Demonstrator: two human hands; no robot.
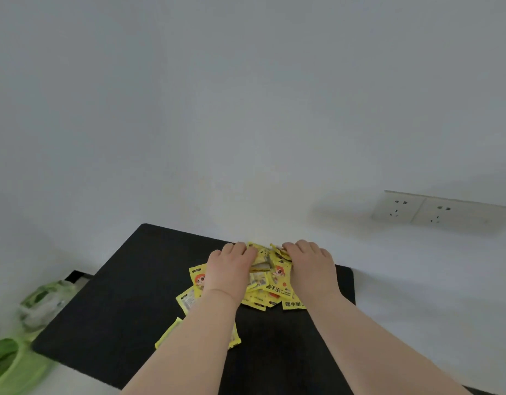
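- I see the packets (274,282) heaped near the table's (117,295) far edge
- The left hand (229,269) and right hand (310,266) flank them, equally near, fingers curled onto the heap's far side

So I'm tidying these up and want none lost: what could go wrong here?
The yellow sachets gripped by left hand and right hand overlap loosely, so some may slip out when lifted. The loose sachets beside the left forearm could get swept off the mat.
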